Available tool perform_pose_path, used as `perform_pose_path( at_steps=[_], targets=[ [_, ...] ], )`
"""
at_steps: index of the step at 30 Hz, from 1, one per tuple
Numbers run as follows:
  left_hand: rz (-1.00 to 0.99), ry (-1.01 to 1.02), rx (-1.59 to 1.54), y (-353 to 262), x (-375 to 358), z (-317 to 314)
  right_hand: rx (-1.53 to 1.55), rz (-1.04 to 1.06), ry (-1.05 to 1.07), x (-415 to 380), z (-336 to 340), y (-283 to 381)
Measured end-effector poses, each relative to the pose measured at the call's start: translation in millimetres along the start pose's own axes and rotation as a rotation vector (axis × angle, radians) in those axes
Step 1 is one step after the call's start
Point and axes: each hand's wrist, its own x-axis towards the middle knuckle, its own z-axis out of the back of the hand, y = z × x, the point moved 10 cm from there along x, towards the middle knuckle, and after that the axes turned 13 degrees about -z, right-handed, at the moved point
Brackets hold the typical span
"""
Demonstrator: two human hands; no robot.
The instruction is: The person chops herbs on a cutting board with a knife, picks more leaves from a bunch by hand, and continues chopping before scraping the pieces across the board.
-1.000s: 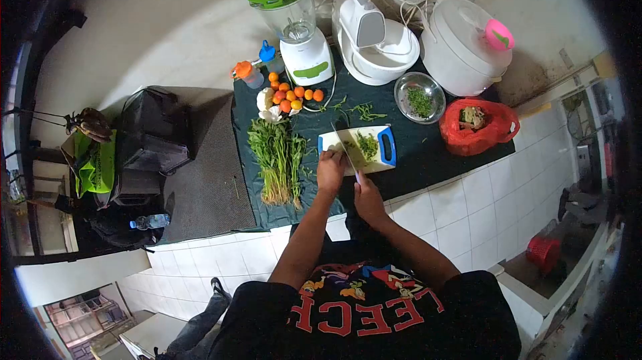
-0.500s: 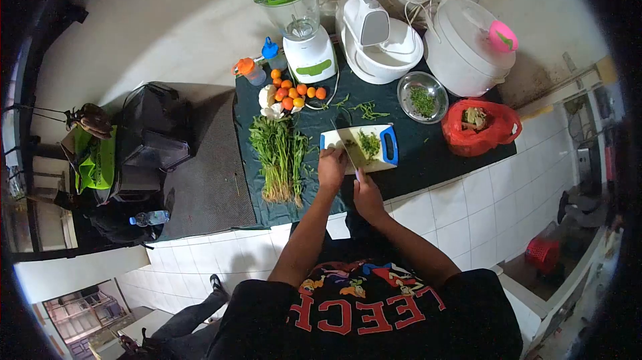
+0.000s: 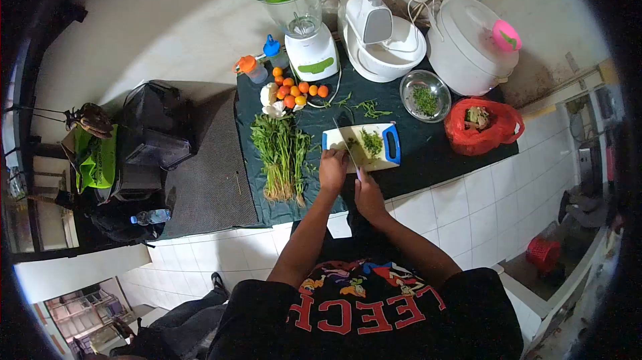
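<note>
Largest item noted: a table under a dark green cloth [image 3: 428, 156]. Along its wall side stand a large white lidded round container [image 3: 468, 52], a white stand mixer with a white bowl [image 3: 361, 0] and a white blender with a green lid [image 3: 311, 55]. At the near edge, a bunch of leafy green stems [image 3: 277, 159] lies on the cloth, left of a white cutting board with blue ends [image 3: 334, 138]; a red plastic bag [image 3: 461, 140] sits to the board's right. A long-bladed knife with a pale lilac handle [image 3: 348, 146] slants across the board, its handle gripped by the right hand [image 3: 369, 199]. A round steel bowl [image 3: 406, 104] holds cut greens. The left hand [image 3: 333, 169] is at the board's near left part, fingers bent beside the blade; whether they grip anything, I cannot tell. Chopped greens [image 3: 371, 142] lie on the board, right of the blade.
</note>
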Motion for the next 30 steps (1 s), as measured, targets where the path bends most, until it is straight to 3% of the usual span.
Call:
perform_pose_path(
  at_steps=[7, 17, 19, 22, 25, 30],
  targets=[
    [0.065, 0.006, -0.040, 4.4, 3.2, 1.7, 0.022, 0.165, -0.106, 21.7, -5.4, 15.8],
    [0.067, 0.014, -0.031, 4.4, 0.8, 1.8, 0.044, 0.093, -0.104, 11.1, -16.9, -0.7],
    [0.058, -0.009, -0.040, 3.0, 0.7, 2.4, 0.018, 0.300, -0.271, 12.3, -3.7, 22.3],
    [0.091, -0.022, -0.062, 7.1, 2.0, 2.4, -0.001, 0.126, -0.094, 21.8, -5.2, 20.0],
    [0.122, -0.023, -0.087, 10.1, 1.2, 1.4, 0.019, 0.113, -0.073, 6.8, 2.4, 18.8],
    [0.000, -0.019, -0.012, -5.3, 1.9, 10.4, 0.050, 0.129, -0.105, 5.1, -9.9, 7.2]
  ],
)
